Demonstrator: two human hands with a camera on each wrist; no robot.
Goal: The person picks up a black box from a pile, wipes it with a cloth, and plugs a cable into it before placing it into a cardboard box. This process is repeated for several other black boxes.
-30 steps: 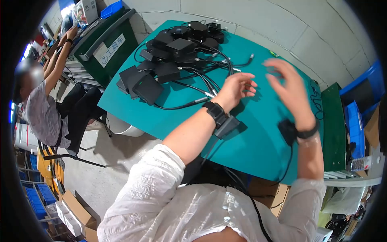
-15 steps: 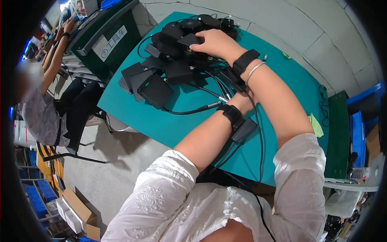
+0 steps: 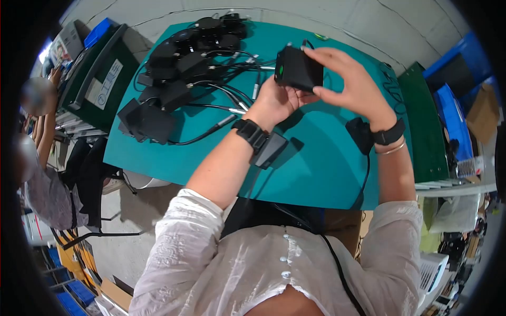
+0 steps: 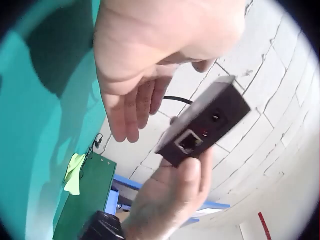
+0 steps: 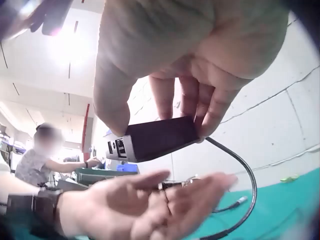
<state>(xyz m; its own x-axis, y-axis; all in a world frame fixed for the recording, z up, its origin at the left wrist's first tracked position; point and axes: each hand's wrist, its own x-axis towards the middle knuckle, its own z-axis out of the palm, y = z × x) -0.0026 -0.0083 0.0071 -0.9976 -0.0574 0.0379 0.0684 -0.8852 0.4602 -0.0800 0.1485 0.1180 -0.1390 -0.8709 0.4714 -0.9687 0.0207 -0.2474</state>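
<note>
My right hand (image 3: pixel 352 81) pinches a small black box (image 3: pixel 301 69) between thumb and fingers, above the table. A network port and a round socket show on the end of the black box (image 4: pixel 212 125) in the left wrist view. A black cable (image 5: pixel 245 162) runs from its other end. Just under the box, my left hand (image 3: pixel 270 105) is palm up with fingers extended; the right wrist view shows a gap between that left hand (image 5: pixel 150 205) and the box. To the left lies a pile of similar black boxes (image 3: pixel 174 95) with cables.
Round black devices (image 3: pixel 208 26) crowd the back of the green table (image 3: pixel 321 174). Metal-ended plugs (image 3: pixel 237 110) lie near my left wrist. A dark green cart (image 3: pixel 421 121) stands at the right, and another person (image 3: pixel 47 179) sits at the left.
My right hand was empty at the right, then reached across to the pile. Now it has lifted a black box and brought it back over my left hand, which has turned palm up.
</note>
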